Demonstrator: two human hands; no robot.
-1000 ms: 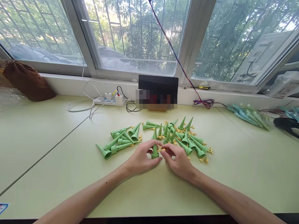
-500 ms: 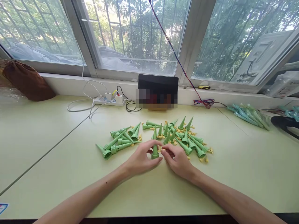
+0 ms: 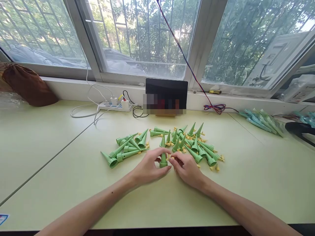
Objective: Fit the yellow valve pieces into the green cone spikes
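My left hand [image 3: 150, 165] is closed round a green plastic watering spike [image 3: 163, 160], which stands upright with its wide ribbed cap on the table and its point up. Close beside it, my right hand [image 3: 188, 168] pinches a small yellow valve piece [image 3: 172, 158] at the spike's right side. Whether that piece is seated in the spike cannot be made out. Behind my hands, several more spikes stand upright, such as one green spike [image 3: 195, 144]. Others lie in a heap to the right, mixed with small yellow pieces [image 3: 217, 168]. A second group of lying spikes [image 3: 123, 147] is to the left.
A black-screened device [image 3: 167, 93] stands at the back by the window sill. Left of it is a power strip [image 3: 115, 106] with white cables. Bagged green items [image 3: 263, 121] and a bundle of red-blue wire [image 3: 216, 108] lie at the back right. A brown bag [image 3: 29, 85] sits far left.
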